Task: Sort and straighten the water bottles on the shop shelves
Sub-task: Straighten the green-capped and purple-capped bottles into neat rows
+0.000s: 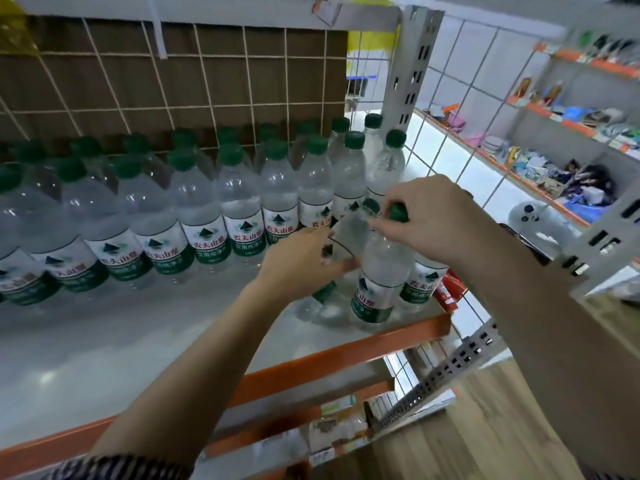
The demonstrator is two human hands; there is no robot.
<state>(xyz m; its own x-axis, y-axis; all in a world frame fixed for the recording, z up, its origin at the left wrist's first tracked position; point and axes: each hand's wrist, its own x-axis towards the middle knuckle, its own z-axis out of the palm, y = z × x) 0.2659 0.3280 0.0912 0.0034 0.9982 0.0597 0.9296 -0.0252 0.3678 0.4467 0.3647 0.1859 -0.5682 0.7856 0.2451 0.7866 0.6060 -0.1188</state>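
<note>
**Two Hands on the Loose Bottles at the Shelf's Right End**

My right hand (426, 220) was closed around the green cap of an upright water bottle (379, 271) standing near the front edge of the shelf (138, 327), at about four o'clock from the middle of the frame. Its label carried a green mountain mark and red characters, of which only 山泉 faced me. My left hand (301, 265) was wrapped around the body of a second bottle (349, 233) just beside it at nine o'clock; this one leaned, its cap tipped toward my right fingers. A third bottle (424, 282) stood touching the first at three o'clock, its label showing 农夫山.

Toward ten o'clock, the main row of bottles (207, 216) ran along the back of the shelf in front of a wire grid (166, 81). I counted roughly nine bottles in the front rank, with more green caps behind them; blur toward the left kept me from an exact total. The clearest labels read 农夫山泉 in red, with 饮用纯净水 on the green band below.

The shelf had an orange front lip (339, 355). At two o'clock, another rack with orange edges (554, 116) held mixed small goods too blurred to name or count.
</note>
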